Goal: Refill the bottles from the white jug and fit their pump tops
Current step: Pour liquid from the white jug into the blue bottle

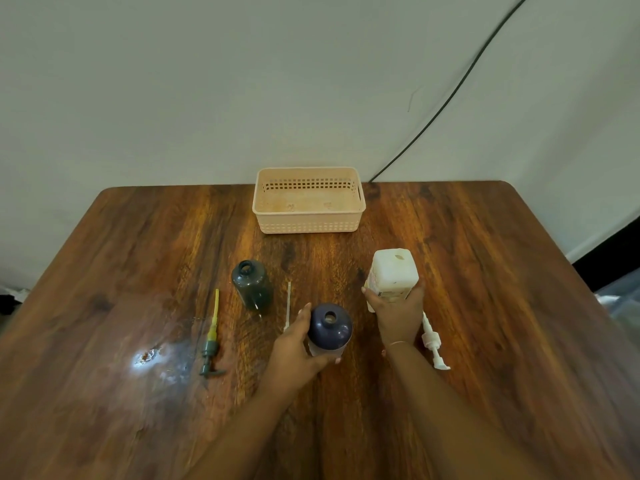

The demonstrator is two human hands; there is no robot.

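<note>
My left hand [298, 344] grips a dark purple bottle [330, 329] that stands upright with its mouth uncovered. My right hand [394, 313] grips the white jug [393, 271], also upright, just right of it. A dark green bottle [251, 284] stands with its neck uncovered to the left. A green pump top [211, 341] with a yellowish tube lies on the table further left. A white pump top [433, 342] lies right of my right wrist. A thin clear tube [288, 304] lies between the two bottles, its lower end hidden behind my left hand.
A peach plastic basket [308, 221] sits at the back middle of the wooden table [138, 271], with nothing in it. A black cable [450, 98] runs down the wall behind. A pale wet-looking patch [152, 358] marks the table at the left.
</note>
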